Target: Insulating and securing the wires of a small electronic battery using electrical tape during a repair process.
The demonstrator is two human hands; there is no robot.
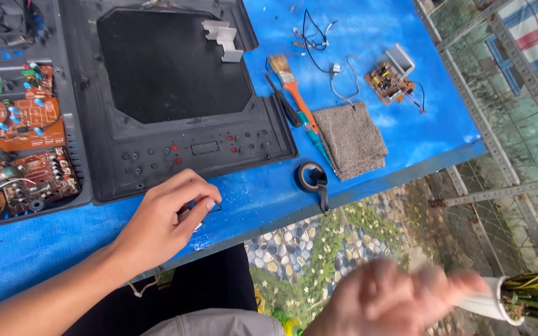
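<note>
My left hand (pixel 160 221) rests on the blue table (pixel 263 193) at its near edge, just below the black plastic housing cover (pixel 175 93). Its thumb and fingertips pinch a small silvery part (pixel 189 216) with a thin black wire loop (pixel 217 205) beside it. My right hand (pixel 400 298) is off the table at the bottom right, in the air over the ground. It is blurred by motion, its fingers point right toward a white pot, and I cannot tell whether it holds anything.
An open housing with brown circuit boards (pixel 20 124) lies at the left. To the right of the cover lie a paintbrush (pixel 291 84), a black screwdriver (pixel 284 107), a grey cloth (pixel 350 140), a black tape roll (pixel 311 176), a small circuit board (pixel 389 81) and loose wires (pixel 319 37). A potted plant (pixel 530 298) stands bottom right.
</note>
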